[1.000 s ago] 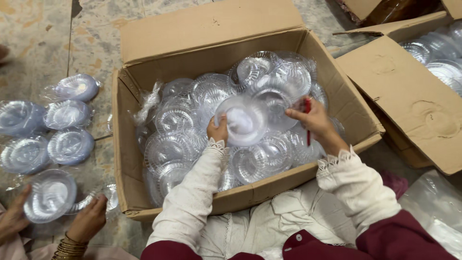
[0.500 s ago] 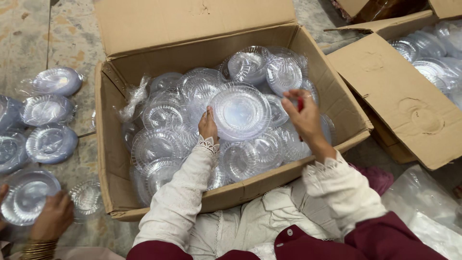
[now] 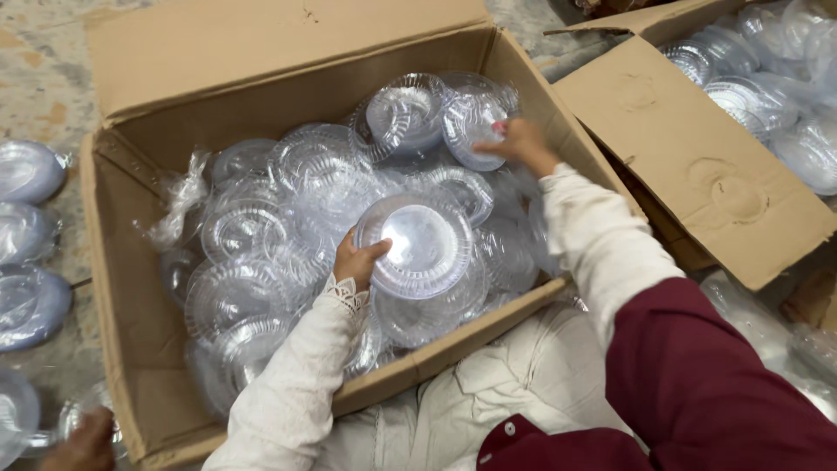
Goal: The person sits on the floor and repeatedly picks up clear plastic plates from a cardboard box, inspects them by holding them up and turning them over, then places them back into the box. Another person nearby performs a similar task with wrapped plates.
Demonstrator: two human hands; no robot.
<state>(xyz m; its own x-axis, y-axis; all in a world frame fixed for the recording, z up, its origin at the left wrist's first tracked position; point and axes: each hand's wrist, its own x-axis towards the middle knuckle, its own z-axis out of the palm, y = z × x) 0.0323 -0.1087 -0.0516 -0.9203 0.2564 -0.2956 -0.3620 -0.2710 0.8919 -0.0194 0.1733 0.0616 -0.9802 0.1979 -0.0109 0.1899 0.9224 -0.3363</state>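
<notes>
Far left on the floor there are three bagged stacks of clear round plastic lids in full-ish view, plus a fourth cut off at the bottom corner. Another person's hand pokes in down there too, mostly out of frame, so no idea what it's gripping.

Next, the big open brown cardboard box, packed with clear ribbed plastic lids. I honestly can't count them, they overlap and the see-through plastic blurs together; well over a dozen anyway. A crumpled clear plastic bag sits at the box's left side.

The left hand has its grip clamped on the edge of one clear round plastic lid, held up above the pile mid-box. The right hand reaches to the back right corner, fingers closed on the rim of another clear lid.

Far right, a second open cardboard box holds more lids, cut off by the frame.
</notes>
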